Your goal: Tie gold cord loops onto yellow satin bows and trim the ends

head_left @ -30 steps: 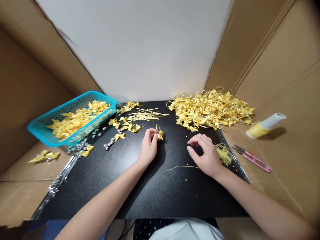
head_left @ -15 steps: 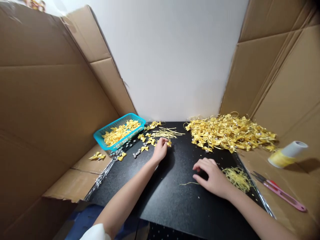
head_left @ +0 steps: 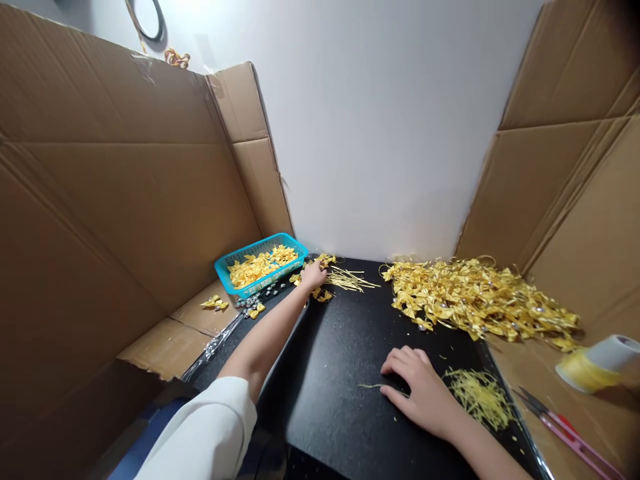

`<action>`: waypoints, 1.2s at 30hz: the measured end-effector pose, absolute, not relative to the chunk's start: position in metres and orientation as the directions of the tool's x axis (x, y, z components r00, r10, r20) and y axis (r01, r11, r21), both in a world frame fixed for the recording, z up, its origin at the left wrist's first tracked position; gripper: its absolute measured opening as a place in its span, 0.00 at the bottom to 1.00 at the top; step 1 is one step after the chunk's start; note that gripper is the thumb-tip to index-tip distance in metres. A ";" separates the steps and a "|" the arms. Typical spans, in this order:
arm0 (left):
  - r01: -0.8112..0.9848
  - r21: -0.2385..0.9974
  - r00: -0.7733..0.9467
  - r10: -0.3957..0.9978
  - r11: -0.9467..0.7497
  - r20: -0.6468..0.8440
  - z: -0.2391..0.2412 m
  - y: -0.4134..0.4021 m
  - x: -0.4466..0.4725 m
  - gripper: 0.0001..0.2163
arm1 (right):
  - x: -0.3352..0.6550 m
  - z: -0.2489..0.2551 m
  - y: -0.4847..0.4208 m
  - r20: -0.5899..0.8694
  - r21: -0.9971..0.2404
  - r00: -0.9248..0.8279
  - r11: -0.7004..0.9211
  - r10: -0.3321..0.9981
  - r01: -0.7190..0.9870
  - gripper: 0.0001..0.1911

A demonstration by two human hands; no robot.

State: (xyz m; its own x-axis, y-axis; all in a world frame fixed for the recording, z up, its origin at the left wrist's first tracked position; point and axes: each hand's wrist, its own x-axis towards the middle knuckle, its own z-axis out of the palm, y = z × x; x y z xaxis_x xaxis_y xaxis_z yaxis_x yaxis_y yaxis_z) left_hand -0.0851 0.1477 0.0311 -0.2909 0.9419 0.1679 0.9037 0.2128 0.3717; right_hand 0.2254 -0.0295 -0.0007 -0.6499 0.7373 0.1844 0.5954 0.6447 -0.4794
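Observation:
My left hand [head_left: 313,275] reaches to the far side of the black table, over small gold ribbon bows [head_left: 323,295]. Its fingers point down among them and are largely hidden, so I cannot make out a grip. Just right of it lies a bundle of straight yellow ties [head_left: 347,280]. My right hand [head_left: 413,387] rests on the table near the front, thumb apart from the loosely curved fingers. By the thumb tip lies a thin yellowish string [head_left: 370,385]. A heap of similar short strings [head_left: 480,399] sits to the right of that hand.
A turquoise basket [head_left: 265,289] of gold bows stands at the left, with silver bells or beads [head_left: 249,304] before it. At the right are a large pile of gold bows [head_left: 465,293], a ribbon-wound roll [head_left: 595,363] and pink snips [head_left: 575,440]. Cardboard walls [head_left: 150,193] flank the table.
My left hand has moved away and leftward, farther over the bows. My right hand stays about where it was, now lower against the table. The camera view has shifted.

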 end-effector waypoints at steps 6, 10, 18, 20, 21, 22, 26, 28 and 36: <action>0.958 0.263 -0.161 0.972 0.112 0.173 0.008 0.102 -0.119 0.21 | 0.221 -0.002 -0.033 0.199 -0.487 -0.670 0.665 0.716 0.566 0.03; 0.971 0.234 -0.077 0.992 0.053 0.095 -0.005 0.081 -0.136 0.26 | 0.219 -0.002 -0.034 0.196 -0.493 -0.689 0.678 0.698 0.545 0.04; 0.974 0.225 -0.001 0.991 -0.030 0.137 0.002 0.076 -0.147 0.27 | 0.224 -0.005 -0.029 0.206 -0.500 -0.670 0.666 0.713 0.554 0.04; 0.974 0.227 -0.031 0.989 -0.003 0.144 0.005 0.084 -0.154 0.28 | 0.224 -0.006 -0.028 0.205 -0.496 -0.681 0.674 0.703 0.547 0.05; 0.973 0.230 -0.038 0.991 0.007 0.131 0.005 0.088 -0.157 0.28 | 0.224 -0.007 -0.028 0.206 -0.495 -0.684 0.677 0.700 0.544 0.05; 0.972 0.233 -0.045 0.992 0.016 0.118 0.005 0.091 -0.160 0.28 | 0.225 -0.007 -0.028 0.208 -0.494 -0.684 0.679 0.699 0.544 0.05; 0.971 0.240 -0.007 0.995 -0.017 0.099 0.003 0.092 -0.163 0.25 | 0.226 -0.008 -0.027 0.216 -0.491 -0.670 0.672 0.710 0.554 0.05; 0.969 0.240 0.029 0.994 -0.054 0.106 0.002 0.087 -0.160 0.25 | 0.226 -0.009 -0.026 0.217 -0.494 -0.674 0.675 0.706 0.548 0.05; 0.966 0.231 0.091 0.988 -0.118 0.122 0.005 0.089 -0.145 0.25 | 0.228 -0.015 -0.025 0.209 -0.504 -0.694 0.684 0.689 0.528 0.07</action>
